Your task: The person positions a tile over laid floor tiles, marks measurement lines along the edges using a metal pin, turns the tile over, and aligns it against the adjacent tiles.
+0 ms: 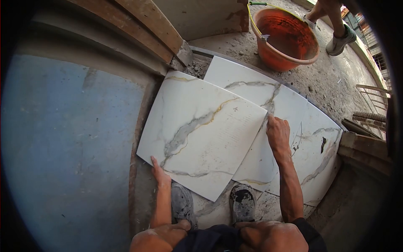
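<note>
A large white floor tile (201,138) with grey and gold marble veins lies tilted across my view, partly covering other marbled tiles. My left hand (161,173) grips its near left edge, one digit showing on top and the other fingers largely hidden by the edge. At the tile's far right corner, my right hand (278,133) is closed on the edge with its knuckles up; the fingertips are out of sight. Beneath and to the right are a second marbled tile (289,103) and another tile (321,155) with a dark smear.
An orange bucket (279,63) with a wire handle stands beyond the tiles on rough concrete. Another person's leg and shoe (341,40) are beside it. A blue panel (71,147) is at left, wooden boards (147,21) above. My shoes (242,202) are close to the tile.
</note>
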